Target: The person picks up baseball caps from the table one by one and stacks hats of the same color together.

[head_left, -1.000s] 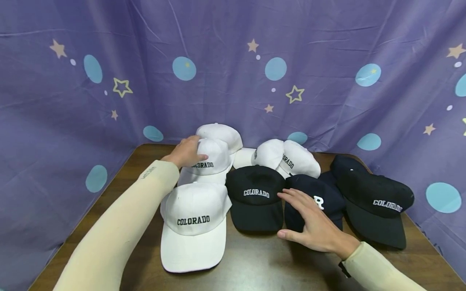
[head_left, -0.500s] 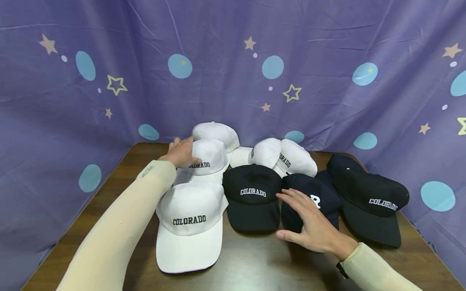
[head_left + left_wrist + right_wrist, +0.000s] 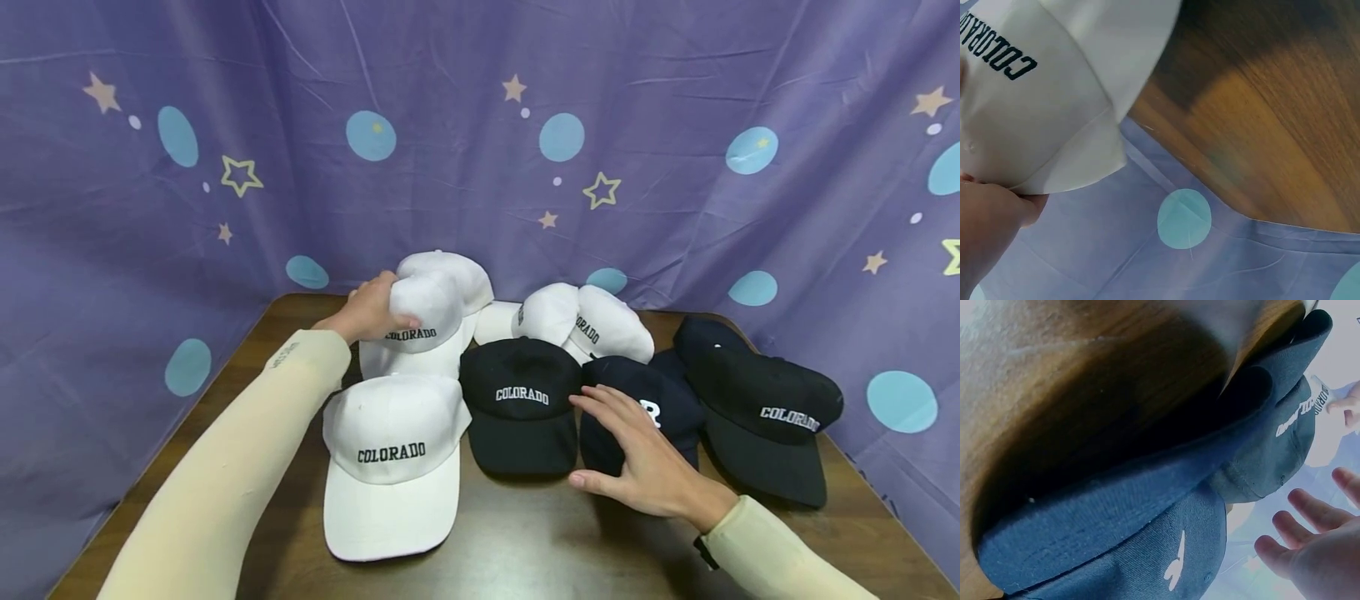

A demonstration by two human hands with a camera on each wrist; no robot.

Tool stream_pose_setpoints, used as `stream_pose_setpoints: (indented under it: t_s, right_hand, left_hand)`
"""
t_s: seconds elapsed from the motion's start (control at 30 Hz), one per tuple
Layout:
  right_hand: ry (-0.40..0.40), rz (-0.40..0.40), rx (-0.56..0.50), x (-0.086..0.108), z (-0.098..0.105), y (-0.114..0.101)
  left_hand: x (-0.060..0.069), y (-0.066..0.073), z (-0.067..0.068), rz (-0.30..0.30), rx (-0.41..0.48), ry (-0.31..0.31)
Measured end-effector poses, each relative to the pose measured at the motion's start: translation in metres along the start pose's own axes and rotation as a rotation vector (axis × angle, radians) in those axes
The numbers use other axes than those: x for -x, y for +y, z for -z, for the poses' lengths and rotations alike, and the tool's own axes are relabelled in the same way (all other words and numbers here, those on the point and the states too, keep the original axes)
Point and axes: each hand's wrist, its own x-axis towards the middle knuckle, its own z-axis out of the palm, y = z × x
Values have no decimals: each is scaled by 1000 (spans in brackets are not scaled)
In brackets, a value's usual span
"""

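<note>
My left hand (image 3: 367, 310) grips a white baseball cap (image 3: 429, 307) marked COLORADO by the side of its crown. The cap stands slightly raised behind another white cap (image 3: 393, 504) at the front left. In the left wrist view, the left hand (image 3: 988, 222) pinches the edge of the same white cap (image 3: 1041, 119), its fingers partly hidden by the fabric. My right hand (image 3: 641, 458), fingers spread and holding nothing, hovers over a navy cap (image 3: 633, 382) with a white letter. Left of that hand sits a black COLORADO cap (image 3: 522, 446).
One more white cap (image 3: 450, 265) lies behind the held one. Two white caps (image 3: 551, 312) overlap at the back middle. At the right, a black COLORADO cap (image 3: 765, 400) leans on a dark cap (image 3: 701, 333). A purple curtain (image 3: 465, 167) surrounds the wooden table (image 3: 517, 542).
My left hand has taken hold of the middle white cap and lifted it slightly, tilting it. The right hand has stayed over the navy cap. The head view has shifted a little.
</note>
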Motion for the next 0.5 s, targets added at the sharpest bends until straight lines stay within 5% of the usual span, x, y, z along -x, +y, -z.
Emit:
stream_pose_setpoints:
  t_s: [0.5]
  right_hand:
    - [-13, -24, -9, -1, 2, -2]
  left_hand:
    - [9, 4, 22, -49, 64, 109]
